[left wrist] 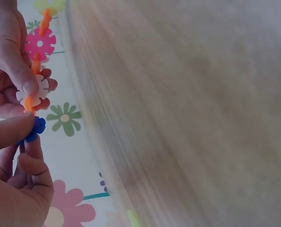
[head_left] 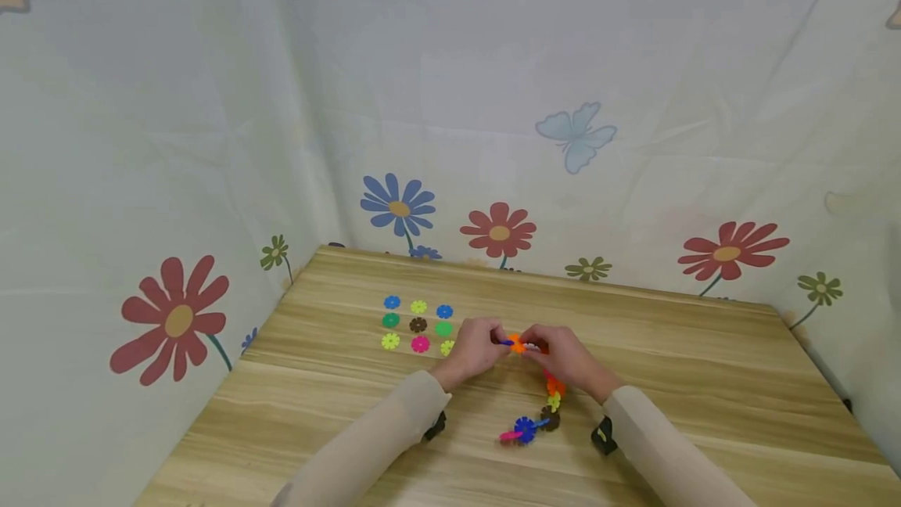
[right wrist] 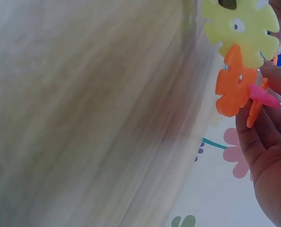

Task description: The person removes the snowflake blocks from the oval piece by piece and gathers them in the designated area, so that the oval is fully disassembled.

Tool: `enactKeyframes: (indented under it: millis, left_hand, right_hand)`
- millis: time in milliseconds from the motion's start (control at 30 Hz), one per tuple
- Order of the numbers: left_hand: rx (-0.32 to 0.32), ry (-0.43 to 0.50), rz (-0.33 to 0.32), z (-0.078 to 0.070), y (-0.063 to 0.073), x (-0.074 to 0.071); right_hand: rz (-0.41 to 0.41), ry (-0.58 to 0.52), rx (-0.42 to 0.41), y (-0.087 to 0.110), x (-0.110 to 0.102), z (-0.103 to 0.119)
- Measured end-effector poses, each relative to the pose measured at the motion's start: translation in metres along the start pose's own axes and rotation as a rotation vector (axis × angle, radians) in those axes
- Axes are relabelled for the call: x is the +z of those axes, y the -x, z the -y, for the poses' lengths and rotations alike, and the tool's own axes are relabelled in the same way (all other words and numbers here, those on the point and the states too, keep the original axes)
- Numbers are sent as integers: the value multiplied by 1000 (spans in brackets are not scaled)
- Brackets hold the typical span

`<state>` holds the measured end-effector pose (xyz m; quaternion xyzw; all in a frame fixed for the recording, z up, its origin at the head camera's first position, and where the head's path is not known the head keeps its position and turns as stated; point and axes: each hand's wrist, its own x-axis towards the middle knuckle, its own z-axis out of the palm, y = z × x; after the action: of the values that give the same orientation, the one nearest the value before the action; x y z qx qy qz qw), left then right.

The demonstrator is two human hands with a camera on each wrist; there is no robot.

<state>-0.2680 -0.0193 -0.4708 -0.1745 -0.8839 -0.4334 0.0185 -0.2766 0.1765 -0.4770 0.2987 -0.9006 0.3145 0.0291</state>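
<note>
A chain of interlocking flower-shaped plastic discs hangs from my hands over the wooden table (head_left: 676, 366). My left hand (head_left: 475, 349) pinches a dark blue disc (left wrist: 39, 125) between thumb and fingers. It meets an orange disc (head_left: 517, 344) at the chain's end. My right hand (head_left: 565, 357) holds a white disc (left wrist: 42, 86), joined on the orange one's other side. Beyond it come a pink disc (left wrist: 46, 49), then orange (right wrist: 231, 94) and yellow discs (right wrist: 253, 40). Lower in the head view, the chain runs through a brown disc (head_left: 551, 418) and a dark blue one to a pink disc (head_left: 510, 436).
Left of my hands, loose discs lie in rows on the table, among them a blue disc (head_left: 392, 302), a brown disc (head_left: 418, 325) and a pink disc (head_left: 420, 344). A flower-printed curtain (head_left: 464, 147) stands behind the table's far edge.
</note>
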Motion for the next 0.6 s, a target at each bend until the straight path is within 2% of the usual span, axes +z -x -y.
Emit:
enactKeyframes:
  millis: [167, 300, 433, 600]
  left_hand:
    - [21, -31, -28, -4, 0, -1]
    - [6, -56, -33, -6, 0, -2]
    - [-2, -62, 19, -6, 0, -4]
    - [6, -16, 101, -6, 2, -10]
  right_hand:
    - [0, -7, -10, 0, -1, 2]
    - [-4, -2, 11, -1, -1, 1]
    - [-17, 12, 59, 0, -2, -2]
    - [-19, 14, 64, 1, -5, -3]
